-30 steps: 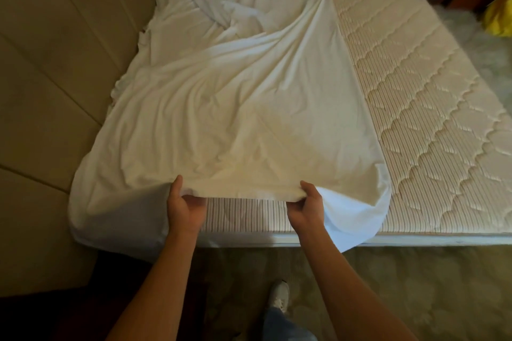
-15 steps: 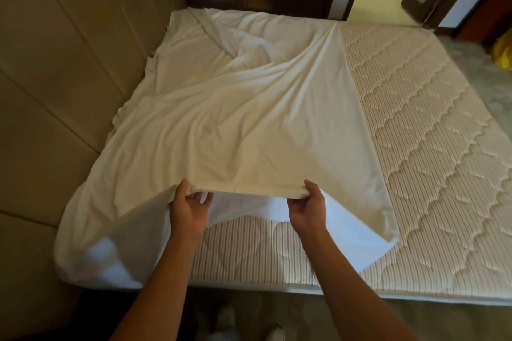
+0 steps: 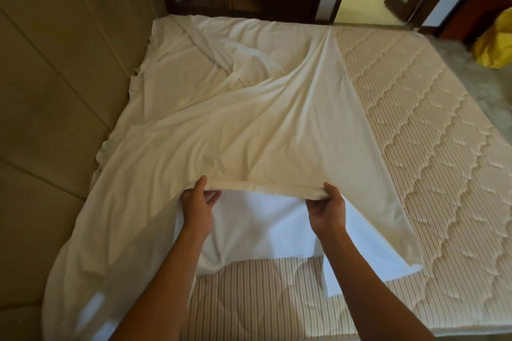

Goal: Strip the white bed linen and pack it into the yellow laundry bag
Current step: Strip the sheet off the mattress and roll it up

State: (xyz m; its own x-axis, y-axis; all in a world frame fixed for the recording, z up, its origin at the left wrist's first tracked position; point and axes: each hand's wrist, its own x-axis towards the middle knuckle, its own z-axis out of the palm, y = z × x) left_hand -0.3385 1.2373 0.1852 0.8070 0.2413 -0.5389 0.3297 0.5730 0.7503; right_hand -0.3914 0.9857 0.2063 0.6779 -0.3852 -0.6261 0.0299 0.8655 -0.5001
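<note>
Gripping the folded near edge of a creased white cotton sheet [image 3: 221, 124], the left hand [image 3: 198, 209] and right hand [image 3: 328, 209] lift it off a quilted beige mattress [image 3: 415, 147]; a crumpled yellow laundry bag [image 3: 496, 44] sits beyond the far right corner.

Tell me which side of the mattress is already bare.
The right side of the mattress: its quilted ticking shows, while the white sheet covers the left side by the wall.
</note>
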